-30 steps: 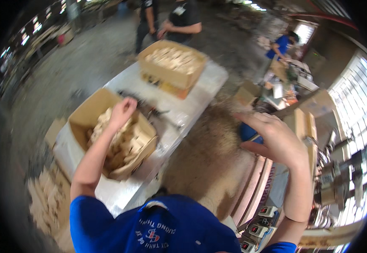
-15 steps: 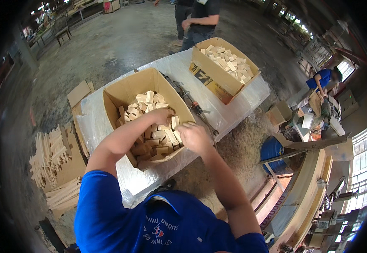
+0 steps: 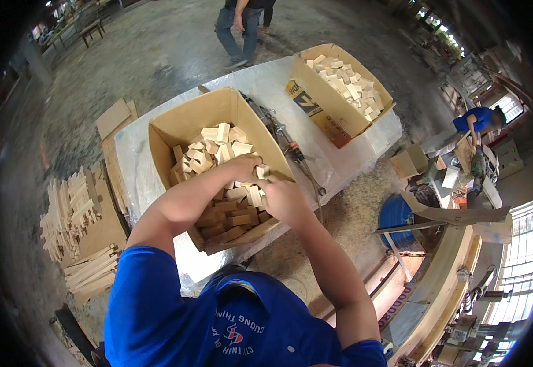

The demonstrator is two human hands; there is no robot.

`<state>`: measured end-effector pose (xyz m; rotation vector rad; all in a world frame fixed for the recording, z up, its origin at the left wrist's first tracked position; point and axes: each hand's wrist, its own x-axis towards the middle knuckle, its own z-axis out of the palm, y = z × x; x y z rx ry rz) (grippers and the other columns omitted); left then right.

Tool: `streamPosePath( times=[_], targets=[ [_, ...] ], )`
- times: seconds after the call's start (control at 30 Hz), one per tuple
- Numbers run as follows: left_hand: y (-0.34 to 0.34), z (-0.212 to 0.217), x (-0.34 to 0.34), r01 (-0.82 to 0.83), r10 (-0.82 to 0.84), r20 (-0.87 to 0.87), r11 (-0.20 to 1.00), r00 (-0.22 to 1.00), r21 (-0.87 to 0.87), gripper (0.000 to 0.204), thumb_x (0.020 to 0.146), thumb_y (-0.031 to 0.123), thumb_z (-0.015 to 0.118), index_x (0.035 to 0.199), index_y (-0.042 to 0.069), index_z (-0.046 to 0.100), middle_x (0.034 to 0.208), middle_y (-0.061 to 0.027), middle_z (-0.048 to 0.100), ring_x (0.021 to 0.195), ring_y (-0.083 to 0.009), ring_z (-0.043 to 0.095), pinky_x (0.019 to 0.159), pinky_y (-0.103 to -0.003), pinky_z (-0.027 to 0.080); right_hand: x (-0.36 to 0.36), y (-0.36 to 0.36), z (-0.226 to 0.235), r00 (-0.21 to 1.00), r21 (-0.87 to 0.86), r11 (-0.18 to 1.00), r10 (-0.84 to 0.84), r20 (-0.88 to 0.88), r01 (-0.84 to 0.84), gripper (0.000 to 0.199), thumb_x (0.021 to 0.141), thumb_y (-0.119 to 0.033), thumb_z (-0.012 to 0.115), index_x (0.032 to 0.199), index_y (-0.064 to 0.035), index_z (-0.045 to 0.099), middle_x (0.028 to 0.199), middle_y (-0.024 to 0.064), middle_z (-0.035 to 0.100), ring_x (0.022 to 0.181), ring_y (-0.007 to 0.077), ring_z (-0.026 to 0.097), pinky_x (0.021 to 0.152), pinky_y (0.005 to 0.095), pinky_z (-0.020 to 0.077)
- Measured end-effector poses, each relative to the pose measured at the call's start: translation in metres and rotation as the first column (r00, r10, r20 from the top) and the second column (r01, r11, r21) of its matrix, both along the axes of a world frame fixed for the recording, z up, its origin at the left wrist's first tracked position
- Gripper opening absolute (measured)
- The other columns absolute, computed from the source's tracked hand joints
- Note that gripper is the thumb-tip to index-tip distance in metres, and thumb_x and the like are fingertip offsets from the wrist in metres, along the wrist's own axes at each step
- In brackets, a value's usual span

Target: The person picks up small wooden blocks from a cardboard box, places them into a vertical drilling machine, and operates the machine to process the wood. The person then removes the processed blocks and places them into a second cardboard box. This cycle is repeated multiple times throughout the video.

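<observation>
A large open cardboard box (image 3: 174,125) in front of me holds many small pale wooden blocks (image 3: 217,147). My left hand (image 3: 245,169) reaches across the pile with curled fingers. My right hand (image 3: 283,199) comes over the box's right side, its fingers bent towards the left. Between the two hands is one wooden block (image 3: 262,171), with the fingers of both closed on it. The hands partly hide that block and those beneath it.
Both boxes stand on a plastic-wrapped platform (image 3: 187,260); the second box (image 3: 327,116), at far right, also holds blocks. A power tool (image 3: 294,150) lies between them. Wooden strips (image 3: 70,211) are at left, a blue drum (image 3: 395,220) at right. Co-workers stand beyond.
My hands have come together around a wooden block; they were farther apart before. The view has shifted slightly. A person beyond the platform has moved left.
</observation>
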<state>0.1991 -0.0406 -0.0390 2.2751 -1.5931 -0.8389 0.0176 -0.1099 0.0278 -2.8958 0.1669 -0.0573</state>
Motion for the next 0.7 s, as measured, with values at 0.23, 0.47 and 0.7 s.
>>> streamPosePath(
  times=[0.23, 0.47, 0.7],
  targets=[
    [0.002, 0.033, 0.026, -0.173, 0.18, -0.112, 0.982, 0.977, 0.072, 0.054, 0.074, 0.04, 0.062, 0.114, 0.004, 0.053, 0.114, -0.0193, 0.059, 0.106, -0.0322, 0.056, 0.089, -0.038, 0.045, 0.052, -0.002, -0.043, 0.821, -0.118, 0.981, 0.061, -0.567, -0.154, 0.031, 0.077, -0.005, 0.053, 0.105, -0.0041, 0.065, 0.11, 0.0149, 0.063, 0.106, 0.0292, 0.057, 0.087, 0.0385, 0.0484],
    [0.009, 0.023, 0.046, -0.14, 0.138, -0.082, 0.99, 0.987, -0.025, 0.06, 0.082, 0.041, 0.049, 0.127, 0.002, 0.046, 0.126, -0.0206, 0.052, 0.116, -0.0333, 0.051, 0.096, -0.037, 0.04, 0.049, -0.001, -0.058, 0.842, -0.026, 0.986, 0.126, -0.524, -0.164, 0.036, 0.079, -0.013, 0.052, 0.113, -0.0052, 0.061, 0.118, 0.0144, 0.06, 0.11, 0.0283, 0.057, 0.094, 0.041, 0.0439],
    [0.001, 0.041, 0.032, -0.098, 0.095, -0.22, 0.995, 0.971, -0.004, 0.06, 0.084, 0.036, 0.048, 0.128, -0.003, 0.042, 0.125, -0.0253, 0.051, 0.117, -0.0351, 0.049, 0.098, -0.037, 0.038, 0.046, -0.002, -0.055, 0.82, 0.089, 0.996, 0.044, -0.57, 0.009, 0.048, 0.075, -0.019, 0.06, 0.118, -0.0002, 0.051, 0.13, 0.0184, 0.05, 0.113, 0.0335, 0.053, 0.098, 0.0414, 0.0398]
  ],
)
